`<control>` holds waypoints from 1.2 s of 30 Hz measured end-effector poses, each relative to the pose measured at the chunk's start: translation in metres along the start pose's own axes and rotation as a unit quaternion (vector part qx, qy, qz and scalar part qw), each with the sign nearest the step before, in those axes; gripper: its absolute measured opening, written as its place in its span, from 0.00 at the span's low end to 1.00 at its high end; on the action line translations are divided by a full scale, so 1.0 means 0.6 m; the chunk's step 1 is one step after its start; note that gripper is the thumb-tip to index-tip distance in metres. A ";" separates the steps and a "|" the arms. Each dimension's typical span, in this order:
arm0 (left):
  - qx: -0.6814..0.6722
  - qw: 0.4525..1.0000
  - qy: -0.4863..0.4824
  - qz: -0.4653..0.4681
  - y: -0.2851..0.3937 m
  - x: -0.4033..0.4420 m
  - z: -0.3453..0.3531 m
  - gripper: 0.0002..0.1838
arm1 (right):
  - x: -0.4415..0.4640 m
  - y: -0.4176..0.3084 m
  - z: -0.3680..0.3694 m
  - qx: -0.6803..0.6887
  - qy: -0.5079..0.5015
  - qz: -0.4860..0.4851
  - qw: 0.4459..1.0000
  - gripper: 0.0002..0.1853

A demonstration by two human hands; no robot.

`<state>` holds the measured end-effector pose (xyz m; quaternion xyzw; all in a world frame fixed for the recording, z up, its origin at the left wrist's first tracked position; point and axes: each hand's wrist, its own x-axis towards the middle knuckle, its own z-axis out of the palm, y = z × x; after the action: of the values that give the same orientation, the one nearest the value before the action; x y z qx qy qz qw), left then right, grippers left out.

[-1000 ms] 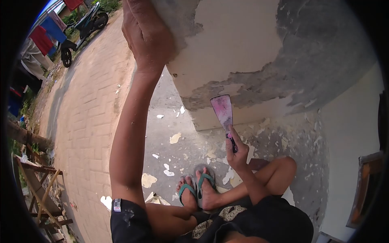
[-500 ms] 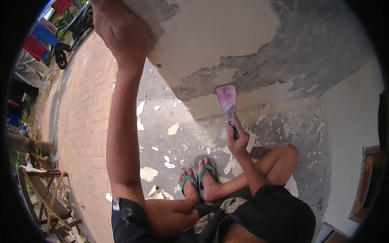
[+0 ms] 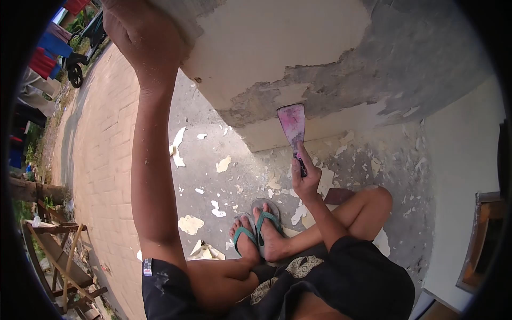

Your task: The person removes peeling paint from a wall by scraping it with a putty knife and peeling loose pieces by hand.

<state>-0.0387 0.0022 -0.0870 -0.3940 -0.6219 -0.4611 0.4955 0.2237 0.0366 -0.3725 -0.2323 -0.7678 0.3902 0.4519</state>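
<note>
My right hand (image 3: pixel 308 180) is closed around the dark handle of a scraper (image 3: pixel 292 121), whose wide blade is smeared pink and white. The blade's top edge is at the low wall (image 3: pixel 266 42), by a strip where cream paint has come off and grey plaster shows. My left hand (image 3: pixel 141 40) is raised at the upper left, against the wall's corner edge. Its fingers are cut off by the top of the view, so their pose is hidden. Cream paint remains above and below the bare grey band.
Loose paint flakes (image 3: pixel 190 224) lie scattered over the grey floor (image 3: pixel 208 176) around my feet in green-strapped sandals (image 3: pixel 265 216). A brick-paved path (image 3: pixel 106 160) runs along the left, with a wooden frame (image 3: pixel 64 261) beyond it. At right stands a white wall (image 3: pixel 461 160).
The wall, both hands and the scraper appear shifted slightly left and up in the view. The blade sits more upright and remains near the same strip. My right hand keeps its grip.
</note>
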 end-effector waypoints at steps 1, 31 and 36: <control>0.006 1.000 0.006 0.006 -0.004 0.002 0.001 0.41 | -0.004 0.002 -0.001 0.004 -0.002 0.001 1.000 0.22; -0.326 0.930 0.008 -0.169 0.069 0.017 0.009 0.42 | -0.016 -0.003 -0.007 0.008 0.008 -0.023 1.000 0.21; -0.298 0.941 -0.005 -0.158 0.063 0.015 0.008 0.41 | -0.006 -0.018 0.007 0.031 -0.001 0.002 1.000 0.22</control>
<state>-0.0058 0.0172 -0.0718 -0.4225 -0.5127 -0.6956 0.2734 0.2214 0.0262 -0.3668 -0.2191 -0.7553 0.4154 0.4571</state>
